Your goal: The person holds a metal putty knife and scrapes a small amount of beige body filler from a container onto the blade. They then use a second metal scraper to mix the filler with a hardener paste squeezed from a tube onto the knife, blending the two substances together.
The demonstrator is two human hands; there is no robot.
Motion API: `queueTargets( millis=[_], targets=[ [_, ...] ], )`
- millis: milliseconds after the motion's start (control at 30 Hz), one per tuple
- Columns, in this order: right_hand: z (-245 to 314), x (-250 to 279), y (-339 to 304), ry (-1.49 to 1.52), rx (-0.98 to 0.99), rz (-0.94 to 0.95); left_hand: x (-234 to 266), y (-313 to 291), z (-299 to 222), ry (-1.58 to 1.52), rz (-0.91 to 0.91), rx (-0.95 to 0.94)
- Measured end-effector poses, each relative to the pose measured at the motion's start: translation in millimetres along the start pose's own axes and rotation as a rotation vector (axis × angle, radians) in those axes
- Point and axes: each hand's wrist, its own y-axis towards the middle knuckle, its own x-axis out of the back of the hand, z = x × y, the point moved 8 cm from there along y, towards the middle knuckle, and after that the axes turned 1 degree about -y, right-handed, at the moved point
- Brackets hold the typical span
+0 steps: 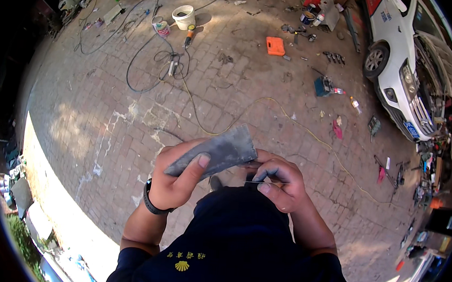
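My left hand (174, 182), with a black band on its wrist, is closed round a dusty dark-grey sanding block (224, 150). Its thumb lies flat on the broad face, and the long slab tilts up toward the right. Just right of the block's far end, my right hand (285, 188) has its thumb and forefinger pinched together. Between them shows the thin edge of a dark sheet (253, 180), perhaps sandpaper; most of it is hidden. Dark dust marks the right fingers. Both hands are held in front of my dark blue shirt (241, 230).
Brick paving (133, 135) lies below. A yellow hose (309, 131) crosses it. Farther off are a white bucket (183, 17), an orange-and-black power tool (190, 34), an orange case (275, 46) and a teal toolbox (322, 87). A white car (396, 63) with its hood raised stands at right.
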Motion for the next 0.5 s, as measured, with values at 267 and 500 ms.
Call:
queueTargets(
  millis=[267, 500],
  targets=[
    [6.0, 10.6, 2.9, 0.224, 0.125, -0.088, 16.4, -7.5, 33.3, -0.518, -0.164, 0.185],
    [-26.5, 4.6, 2.5, 1.234, 0.063, -0.187, -12.1, -12.8, 59.6, -0.88, -0.107, 0.285]
  ],
)
